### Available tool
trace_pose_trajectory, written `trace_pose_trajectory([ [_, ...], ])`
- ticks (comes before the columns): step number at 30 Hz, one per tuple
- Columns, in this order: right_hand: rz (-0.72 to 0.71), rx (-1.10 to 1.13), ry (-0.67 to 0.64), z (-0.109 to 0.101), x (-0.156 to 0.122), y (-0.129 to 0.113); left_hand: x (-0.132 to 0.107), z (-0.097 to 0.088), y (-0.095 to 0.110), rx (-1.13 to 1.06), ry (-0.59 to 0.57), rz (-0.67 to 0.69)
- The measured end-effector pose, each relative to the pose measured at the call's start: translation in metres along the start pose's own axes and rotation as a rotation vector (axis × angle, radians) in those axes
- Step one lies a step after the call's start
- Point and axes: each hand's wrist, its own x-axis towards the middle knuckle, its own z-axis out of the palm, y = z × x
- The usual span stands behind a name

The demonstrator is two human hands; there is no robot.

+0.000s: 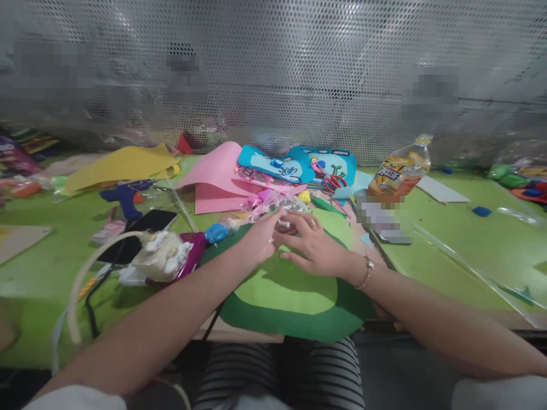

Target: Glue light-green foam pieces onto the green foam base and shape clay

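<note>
My left hand [270, 232] and my right hand [308, 239] meet above a light green sheet [290, 290] lying on a larger dark green sheet [273, 326]. The right fingers curve over the left palm. Small white bits show between them, but whatever is pressed there is mostly hidden. Just beyond my hands lie clear plastic wrappers and a pink lump [253, 201]. A blue lump in plastic [216, 232] is left of my left hand. Red-handled scissors [335, 182] rest on blue decorated pieces [294, 164] behind.
A blue glue gun [123, 199], a black phone [159, 223] and a cream charger block with cable [161, 256] lie left. Pink sheets [213, 182] and a yellow sheet [123, 165] are behind. A plastic bottle [399, 171] stands right. A perforated metal panel [273, 74] closes the back.
</note>
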Motion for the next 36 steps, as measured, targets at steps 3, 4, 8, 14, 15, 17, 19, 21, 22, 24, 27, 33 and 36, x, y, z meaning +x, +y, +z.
trace_pose_trajectory([
  [3,0.055,0.216,0.252,-0.012,0.0,0.012,0.0,0.0,0.003,0.081,-0.004,0.107],
  [4,0.12,0.281,0.391,-0.016,0.0,0.018,-0.002,0.001,0.004,0.113,0.003,0.141],
  [8,0.361,0.525,0.519,-0.022,0.0,0.04,-0.009,0.008,0.006,0.282,-0.041,0.107],
  [14,0.619,0.782,0.287,-0.013,0.001,0.059,-0.006,0.006,0.002,0.556,-0.023,0.01],
  [15,0.656,0.826,0.335,-0.013,0.001,0.063,-0.004,0.004,0.003,0.607,-0.012,0.022],
  [17,0.746,0.853,0.421,-0.014,-0.002,0.074,0.0,-0.002,0.008,0.772,0.021,0.106],
  [19,0.842,0.761,0.452,-0.016,-0.006,0.086,0.003,-0.01,0.017,1.068,0.097,0.271],
  [21,0.903,0.569,0.407,-0.015,-0.011,0.098,0.005,-0.019,0.028,1.472,0.208,0.463],
  [22,0.91,0.463,0.357,-0.014,-0.013,0.103,0.006,-0.024,0.033,1.669,0.263,0.527],
  [24,0.889,0.284,0.239,-0.009,-0.017,0.112,0.009,-0.033,0.039,1.962,0.36,0.528],
  [27,0.821,0.074,0.199,0.002,-0.022,0.12,0.013,-0.041,0.04,2.111,0.435,0.325],
  [33,0.562,-0.108,0.292,0.006,-0.021,0.106,0.016,-0.038,0.036,2.166,0.431,0.275],
  [36,0.488,-0.065,0.283,0.0,-0.015,0.091,0.015,-0.036,0.043,2.147,0.485,0.299],
])
